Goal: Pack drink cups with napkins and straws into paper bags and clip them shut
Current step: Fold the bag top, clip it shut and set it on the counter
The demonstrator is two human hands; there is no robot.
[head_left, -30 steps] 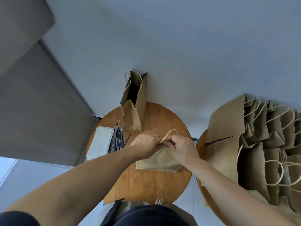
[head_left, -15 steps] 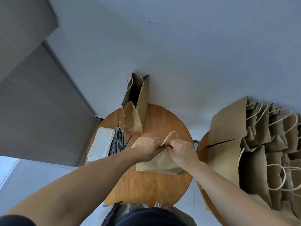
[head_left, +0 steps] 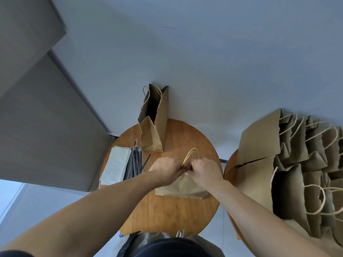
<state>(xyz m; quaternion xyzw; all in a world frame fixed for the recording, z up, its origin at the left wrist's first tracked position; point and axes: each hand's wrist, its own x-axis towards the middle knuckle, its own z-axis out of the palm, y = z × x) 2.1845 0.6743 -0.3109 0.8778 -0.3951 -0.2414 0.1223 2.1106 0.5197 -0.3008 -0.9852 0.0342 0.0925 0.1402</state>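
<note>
Top of near bag point(head_left: 182, 186) is pinched shut by left hand point(head_left: 166, 170) & right hand point(head_left: 206, 172), no clip seen; far bag point(head_left: 155, 117) stands open, right stack point(head_left: 297, 164) prob unpacked.

Brown paper bag point(head_left: 181, 188): top gathered, twine handles upright, centre of round table point(head_left: 167, 212). Second bag point(head_left: 157, 125): open, upright, far edge. White napkins point(head_left: 116, 164) and black straws point(head_left: 134, 163): side by side, left.

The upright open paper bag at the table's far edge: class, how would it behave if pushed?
The open bag probably tips easily: it stands tall on a narrow base. Its creased paper walls likely buckle, so it seems floppy.
</note>
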